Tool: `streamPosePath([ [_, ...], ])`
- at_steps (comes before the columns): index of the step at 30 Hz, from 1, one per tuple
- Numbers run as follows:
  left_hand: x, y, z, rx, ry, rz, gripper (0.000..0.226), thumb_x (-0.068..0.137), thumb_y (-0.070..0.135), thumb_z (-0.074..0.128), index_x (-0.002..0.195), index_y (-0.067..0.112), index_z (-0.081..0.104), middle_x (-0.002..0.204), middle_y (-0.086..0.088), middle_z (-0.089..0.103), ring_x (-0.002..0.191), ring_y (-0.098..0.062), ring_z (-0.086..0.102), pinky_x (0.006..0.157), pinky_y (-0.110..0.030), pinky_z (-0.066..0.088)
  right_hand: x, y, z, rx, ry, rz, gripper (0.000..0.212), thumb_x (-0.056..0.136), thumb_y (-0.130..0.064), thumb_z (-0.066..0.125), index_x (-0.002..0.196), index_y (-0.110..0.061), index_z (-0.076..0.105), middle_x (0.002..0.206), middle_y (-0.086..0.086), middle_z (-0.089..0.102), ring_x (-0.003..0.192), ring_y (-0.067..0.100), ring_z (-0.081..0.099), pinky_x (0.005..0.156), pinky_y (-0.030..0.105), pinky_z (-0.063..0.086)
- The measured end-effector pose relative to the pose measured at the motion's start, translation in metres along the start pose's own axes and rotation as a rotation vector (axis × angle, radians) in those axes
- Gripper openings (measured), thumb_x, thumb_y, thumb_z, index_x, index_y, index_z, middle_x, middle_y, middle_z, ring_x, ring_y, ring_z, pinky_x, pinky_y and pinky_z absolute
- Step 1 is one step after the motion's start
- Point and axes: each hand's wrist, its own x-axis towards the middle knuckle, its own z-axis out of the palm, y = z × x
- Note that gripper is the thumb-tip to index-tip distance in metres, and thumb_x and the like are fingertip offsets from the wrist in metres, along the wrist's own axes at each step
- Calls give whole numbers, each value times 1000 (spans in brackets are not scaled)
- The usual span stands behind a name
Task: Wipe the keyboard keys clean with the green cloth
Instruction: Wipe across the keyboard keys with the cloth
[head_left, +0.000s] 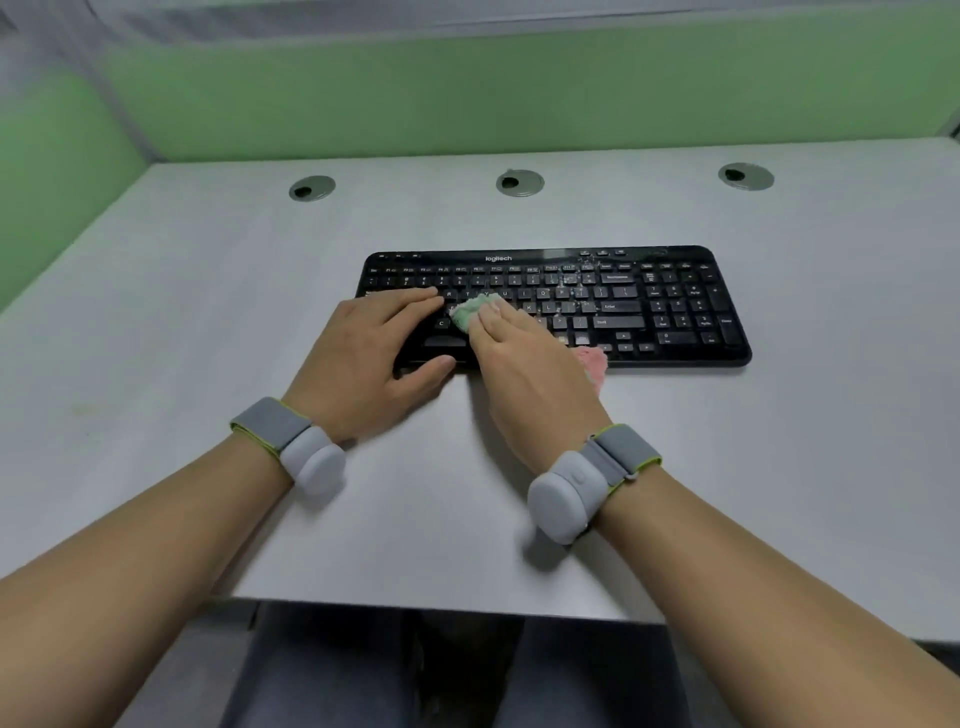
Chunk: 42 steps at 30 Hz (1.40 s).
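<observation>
A black keyboard (623, 301) lies across the middle of the grey desk. My right hand (524, 374) presses a bunched green cloth (470, 310) onto the keys left of the middle; a pink part of the cloth (592, 364) sticks out under the hand at the keyboard's front edge. My left hand (371, 358) lies flat on the keyboard's left end, fingers over the keys and thumb at the front edge, holding it steady. Pale specks dot the keys around the upper middle (574, 288). Both wrists wear grey bands.
The grey desk (208, 312) has three round cable grommets along its back: left (311, 187), middle (519, 183) and right (746, 176). Green partition walls (467, 98) close the back and the left side. The desk's front edge runs just above my lap.
</observation>
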Motion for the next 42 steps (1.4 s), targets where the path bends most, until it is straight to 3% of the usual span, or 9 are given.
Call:
streamPosePath([
  [6,4,1,-2,-22,26,17,63,89,48,65,137,8,64,143,-8,65,132,-29,61,110,-50,46,-4,4,-4,85,36,-35,56,94,-3,36,150,-5,33,158,11,35,149,23,24,110,27,-6],
  [12,6,-3,3,-42,28,13,64,89,55,63,139,14,63,145,-2,63,135,-25,59,111,-51,44,-2,5,0,114,9,-22,54,97,-3,33,151,-3,29,160,13,31,151,24,19,123,32,15],
  [19,7,-6,8,-35,43,-3,66,89,59,59,140,17,62,147,1,61,136,-24,57,112,-46,42,7,15,1,67,12,-49,54,94,-2,25,147,-4,37,154,11,39,148,27,24,124,35,10],
  [23,8,-12,13,-35,78,-5,62,93,57,57,142,18,60,146,2,61,135,-22,57,112,-44,41,31,29,0,29,4,-47,57,92,3,24,146,-3,38,158,12,34,149,28,23,124,36,10],
  [26,8,-14,15,-39,80,7,61,95,56,56,142,18,60,147,2,61,135,-22,57,113,-45,41,54,46,-4,4,24,-14,70,78,1,12,136,-3,50,148,16,47,143,33,32,119,38,22],
  [31,8,-18,15,-41,74,12,61,95,54,57,143,16,60,147,2,60,136,-23,57,112,-47,42,84,62,0,68,17,105,52,79,13,44,119,-15,62,128,14,61,124,35,52,92,44,43],
  [36,8,-16,16,-33,65,7,61,94,55,57,143,18,59,149,4,60,139,-21,54,115,-44,39,78,53,7,133,-28,80,71,78,11,44,138,-26,51,135,5,58,122,31,56,91,41,48],
  [40,9,-16,15,-30,63,7,60,93,53,58,142,18,60,149,4,60,139,-22,55,114,-45,40,54,35,1,203,-54,15,76,74,-2,22,142,-27,44,141,2,50,128,27,52,96,45,48],
  [42,9,-15,15,-22,62,7,60,93,53,58,141,18,61,149,4,60,139,-22,55,114,-44,40,38,23,0,239,-84,-59,76,72,-10,15,141,-18,48,143,7,50,136,27,46,102,45,46],
])
